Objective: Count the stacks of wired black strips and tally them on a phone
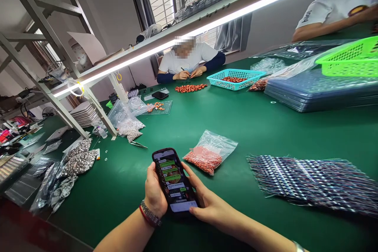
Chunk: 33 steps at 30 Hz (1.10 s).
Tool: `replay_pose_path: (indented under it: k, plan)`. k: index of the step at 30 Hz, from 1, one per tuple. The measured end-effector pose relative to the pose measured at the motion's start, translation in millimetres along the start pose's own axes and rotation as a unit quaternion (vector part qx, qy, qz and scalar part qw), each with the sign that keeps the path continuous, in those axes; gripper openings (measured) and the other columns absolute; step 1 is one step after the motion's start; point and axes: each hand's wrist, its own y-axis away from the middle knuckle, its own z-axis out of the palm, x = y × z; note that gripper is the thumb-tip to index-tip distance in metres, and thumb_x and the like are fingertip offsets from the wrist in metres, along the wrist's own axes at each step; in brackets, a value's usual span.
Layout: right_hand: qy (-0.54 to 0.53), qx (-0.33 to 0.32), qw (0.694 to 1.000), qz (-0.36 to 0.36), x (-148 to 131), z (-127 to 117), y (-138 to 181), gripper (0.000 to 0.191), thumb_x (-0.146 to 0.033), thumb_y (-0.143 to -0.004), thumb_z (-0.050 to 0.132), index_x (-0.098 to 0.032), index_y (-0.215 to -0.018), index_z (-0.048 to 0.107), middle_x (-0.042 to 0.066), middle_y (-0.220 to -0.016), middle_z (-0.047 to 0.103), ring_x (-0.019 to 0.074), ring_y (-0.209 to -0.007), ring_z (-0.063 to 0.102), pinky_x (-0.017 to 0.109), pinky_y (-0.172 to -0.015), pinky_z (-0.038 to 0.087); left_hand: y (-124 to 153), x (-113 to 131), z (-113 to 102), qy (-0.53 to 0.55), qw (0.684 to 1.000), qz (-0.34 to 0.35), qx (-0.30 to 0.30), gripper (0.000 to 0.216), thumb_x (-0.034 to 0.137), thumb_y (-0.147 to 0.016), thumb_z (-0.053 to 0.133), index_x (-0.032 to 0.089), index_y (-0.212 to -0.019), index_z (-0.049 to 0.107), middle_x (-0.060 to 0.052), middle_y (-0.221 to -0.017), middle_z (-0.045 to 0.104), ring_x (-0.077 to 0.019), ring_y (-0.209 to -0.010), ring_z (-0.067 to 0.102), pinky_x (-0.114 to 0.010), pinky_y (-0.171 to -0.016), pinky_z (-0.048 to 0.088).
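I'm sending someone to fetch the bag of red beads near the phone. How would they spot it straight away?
Start at the green table, then find the phone held in the left hand and right hand at the near edge. Just beyond the right hand lies a clear bag, half full of small red beads; the bags to the left hold silvery parts instead.

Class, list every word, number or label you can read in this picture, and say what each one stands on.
Phone, held in left hand and right hand: chat text too small to read.
Co-worker's white sleeve: dark lettering, too blurred to read.
Nothing else legible.
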Motion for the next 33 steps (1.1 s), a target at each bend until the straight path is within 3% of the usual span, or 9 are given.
replay_pose_path:
  k: [9, 18, 25, 29, 33]
  plan:
    - [-0.011, 0.002, 1.000, 0.000, 1.0, -0.2, -0.5, 0.108, -0.027, -0.070, 0.074, -0.034, -0.148, -0.001, 0.008, -0.150, 0.024, 0.0290, -0.126, 0.041, 0.044, -0.104, 0.032, 0.9, -0.3, -0.5, 0.000, 1.000, -0.003, 0.004, 0.040, 0.040, -0.088, 0.042, 0.012, -0.104, 0.065, -0.010, -0.088, 0.072, -0.0228, -0.078, 0.066, -0.039, -0.081, 0.050]
    - [-0.014, 0.003, 1.000, 0.004, 3.8, -1.8, 0.5, 0.107, -0.027, -0.070, 0.073, -0.035, -0.147, -0.001, 0.010, -0.147, 0.028, 0.0249, -0.105, 0.056, 0.041, -0.093, 0.042, -1.2, 0.6, 0.4, -0.003, 1.000, -0.004, 0.003, 0.041, 0.040, -0.088, 0.041, 0.011, -0.106, 0.064, -0.010, -0.090, 0.071, -0.0227, -0.080, 0.065, -0.039, -0.082, 0.049]
    - [-0.015, 0.002, 1.000, 0.014, -0.4, 0.0, -0.2, 0.108, -0.021, -0.069, 0.071, -0.034, -0.147, -0.003, 0.009, -0.147, 0.028, 0.0252, -0.110, 0.053, 0.042, -0.096, 0.039, 0.7, 2.1, 1.2, -0.004, 1.000, -0.015, 0.000, 0.041, 0.042, -0.088, 0.042, 0.011, -0.106, 0.063, -0.010, -0.089, 0.071, -0.0232, -0.080, 0.065, -0.039, -0.083, 0.049]
    - [-0.016, -0.003, 1.000, 0.000, -0.7, 0.0, -0.1, 0.106, -0.024, -0.070, 0.070, -0.033, -0.147, -0.002, 0.008, -0.148, 0.026, 0.0268, -0.125, 0.041, 0.040, -0.099, 0.036, 0.3, 1.8, 0.9, -0.001, 1.000, -0.017, -0.006, 0.041, 0.041, -0.088, 0.041, 0.011, -0.105, 0.064, -0.010, -0.090, 0.071, -0.0229, -0.079, 0.066, -0.039, -0.082, 0.049]
    - [-0.021, -0.005, 1.000, 0.008, -0.6, -0.3, 0.0, 0.108, -0.024, -0.070, 0.071, -0.033, -0.147, -0.003, 0.010, -0.148, 0.027, 0.0263, -0.118, 0.048, 0.039, -0.094, 0.040, 0.0, 0.7, 0.8, -0.003, 1.000, -0.004, 0.001, 0.039, 0.040, -0.088, 0.041, 0.012, -0.103, 0.065, -0.010, -0.088, 0.071, -0.0228, -0.077, 0.066, -0.039, -0.081, 0.050]
